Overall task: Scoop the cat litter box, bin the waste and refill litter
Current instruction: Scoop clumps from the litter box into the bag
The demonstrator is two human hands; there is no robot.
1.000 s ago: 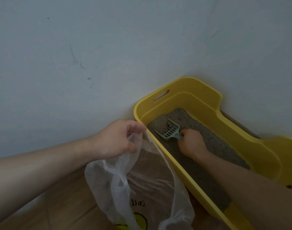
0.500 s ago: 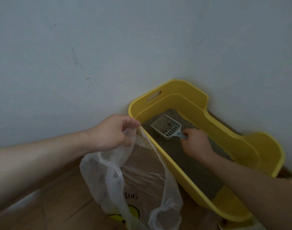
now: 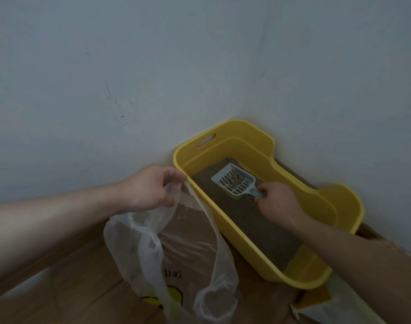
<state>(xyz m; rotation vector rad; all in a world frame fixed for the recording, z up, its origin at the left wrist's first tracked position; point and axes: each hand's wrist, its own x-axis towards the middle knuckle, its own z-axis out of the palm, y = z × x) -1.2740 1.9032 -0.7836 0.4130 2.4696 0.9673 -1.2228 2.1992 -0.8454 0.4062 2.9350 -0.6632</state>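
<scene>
A yellow litter box point(image 3: 316, 195) stands in the room's corner, with grey litter point(image 3: 251, 220) covering its floor. My right hand point(image 3: 279, 204) grips the handle of a pale blue slotted scoop point(image 3: 234, 183), held level above the litter at the box's far end. Several brown clumps point(image 3: 234, 180) lie in the scoop's bowl. My left hand point(image 3: 150, 188) pinches the rim of a clear plastic bag point(image 3: 167, 249) just left of the box's near wall. The bag hangs open below that hand, down to the floor.
Pale walls point(image 3: 153, 66) meet right behind the box. A brown paper sack with yellow print point(image 3: 190, 274) lies under the plastic bag on the wooden floor point(image 3: 59, 300). Another clear plastic piece point(image 3: 340, 307) lies at the bottom right.
The scoop has come up out of the litter, from tilted to level, with clumps resting in its bowl. My left hand still holds the bag open. My head has pulled back a little.
</scene>
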